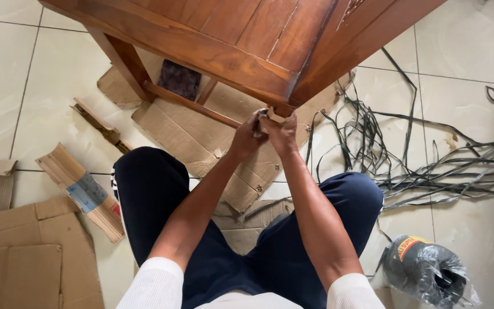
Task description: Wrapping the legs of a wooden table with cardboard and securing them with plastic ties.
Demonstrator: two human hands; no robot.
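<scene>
Cardboard scrap (274, 117) pinched by left hand (246, 136) and right hand (282, 135) at table corner (284, 94).

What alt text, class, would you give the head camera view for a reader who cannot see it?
A seated person's left hand and right hand press a scrap of cardboard against the corner leg of a brown wooden table. Flattened cardboard sheets lie on the tiled floor, with tangled dark strapping and a plastic-wrapped roll to the right.
</scene>
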